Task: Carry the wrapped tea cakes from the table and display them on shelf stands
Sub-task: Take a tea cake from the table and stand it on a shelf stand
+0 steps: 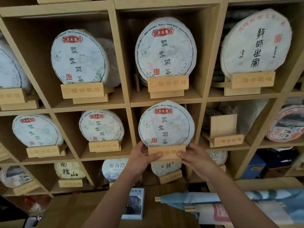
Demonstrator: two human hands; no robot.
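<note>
Forearms reach up side by side, left hand (142, 156) and right hand (195, 157) each pinching an end of the wooden stand (167, 153), thumbs in front. The tea cake (166, 125) sits upright on it, in front of the shelf (126, 89) cubby.

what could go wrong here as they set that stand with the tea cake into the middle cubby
The tea cake only leans upright in the wooden stand, so a tilt could tip it out. Both hands, left hand and right hand, pinch just the stand's ends; a slip might drop both onto the cakes below.
</note>
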